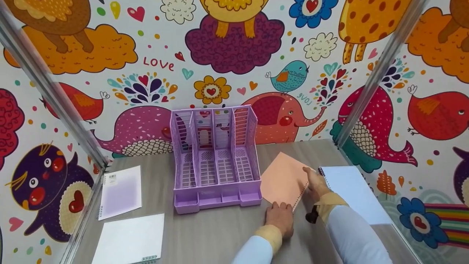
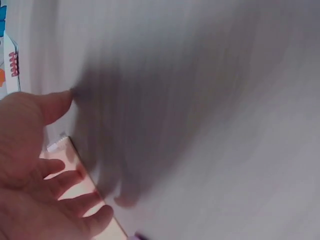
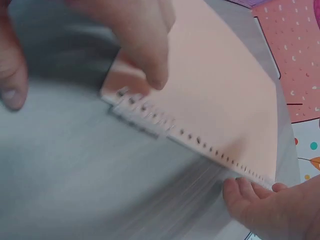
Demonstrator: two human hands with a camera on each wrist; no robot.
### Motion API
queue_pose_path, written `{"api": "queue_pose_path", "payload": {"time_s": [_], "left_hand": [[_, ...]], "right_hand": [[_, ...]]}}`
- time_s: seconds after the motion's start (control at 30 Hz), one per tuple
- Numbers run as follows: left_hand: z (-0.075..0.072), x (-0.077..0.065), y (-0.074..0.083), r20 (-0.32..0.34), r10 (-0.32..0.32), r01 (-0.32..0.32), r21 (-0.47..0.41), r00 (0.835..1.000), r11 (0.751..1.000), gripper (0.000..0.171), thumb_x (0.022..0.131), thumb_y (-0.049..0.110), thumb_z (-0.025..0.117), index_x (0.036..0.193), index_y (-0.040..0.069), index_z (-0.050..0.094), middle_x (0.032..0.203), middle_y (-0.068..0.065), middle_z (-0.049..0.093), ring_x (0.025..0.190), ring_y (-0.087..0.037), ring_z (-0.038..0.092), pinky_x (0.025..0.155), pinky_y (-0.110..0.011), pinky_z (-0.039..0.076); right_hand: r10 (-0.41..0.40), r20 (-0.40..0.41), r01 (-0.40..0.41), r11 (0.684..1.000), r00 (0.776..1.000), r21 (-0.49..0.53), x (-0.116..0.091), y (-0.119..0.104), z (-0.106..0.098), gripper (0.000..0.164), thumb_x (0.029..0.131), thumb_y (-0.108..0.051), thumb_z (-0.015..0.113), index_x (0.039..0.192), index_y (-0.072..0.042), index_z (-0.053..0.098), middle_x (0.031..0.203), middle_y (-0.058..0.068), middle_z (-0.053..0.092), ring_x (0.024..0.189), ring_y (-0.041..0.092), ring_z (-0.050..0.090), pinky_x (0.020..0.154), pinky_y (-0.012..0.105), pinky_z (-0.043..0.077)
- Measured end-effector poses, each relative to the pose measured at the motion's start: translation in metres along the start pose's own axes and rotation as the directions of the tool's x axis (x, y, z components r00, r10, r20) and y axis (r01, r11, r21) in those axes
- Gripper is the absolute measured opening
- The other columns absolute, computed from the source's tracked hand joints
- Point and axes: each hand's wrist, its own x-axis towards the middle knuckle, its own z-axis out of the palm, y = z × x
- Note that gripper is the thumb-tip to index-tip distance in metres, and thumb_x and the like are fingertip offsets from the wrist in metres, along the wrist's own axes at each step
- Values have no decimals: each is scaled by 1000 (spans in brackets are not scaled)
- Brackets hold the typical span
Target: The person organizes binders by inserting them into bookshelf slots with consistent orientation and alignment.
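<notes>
A peach spiral-bound notebook (image 1: 280, 176) lies angled on the table, right of the purple file rack (image 1: 218, 196). My left hand (image 1: 280, 219) is at its near corner. In the left wrist view, the left hand's fingers (image 2: 82, 202) spread over the notebook while the thumb points out over the tabletop. My right hand (image 1: 316, 182) holds the far right corner, at the end of the spiral edge. Bent fingertips meet that edge in the right wrist view, where the right hand (image 3: 272, 207) appears at lower right; its thumb is hard to make out.
To the right lies a pale blue spiral notebook (image 1: 353, 190), partly behind my right forearm. A purple-and-white notebook (image 1: 122, 192) and a white one (image 1: 130, 236) lie at the left. The rack has several upright slots. Patterned walls and metal posts (image 1: 381, 73) border the table.
</notes>
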Motion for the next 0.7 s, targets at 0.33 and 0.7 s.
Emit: {"api": "queue_pose_path", "payload": {"time_s": [0.33, 0.7], "left_hand": [[11, -3, -13, -102, 7, 0, 74, 995, 997, 48, 89, 38, 87, 133, 24, 75, 119, 7, 71, 105, -17, 66, 84, -34, 56], [18, -12, -18, -101, 42, -24, 170, 994, 985, 44, 87, 44, 88, 124, 22, 79, 110, 6, 64, 94, -12, 60, 71, -26, 54]], "right_hand": [[-7, 27, 7, 1000, 1000, 24, -4, -9, 11, 96, 111, -51, 52, 180, -3, 6, 189, 26, 3, 177, 48, 11, 145, 60, 16], [1, -35, 1, 999, 999, 55, -1, -6, 6, 94, 111, -42, 54, 179, 0, 5, 189, 27, 6, 174, 45, 18, 145, 58, 19]]}}
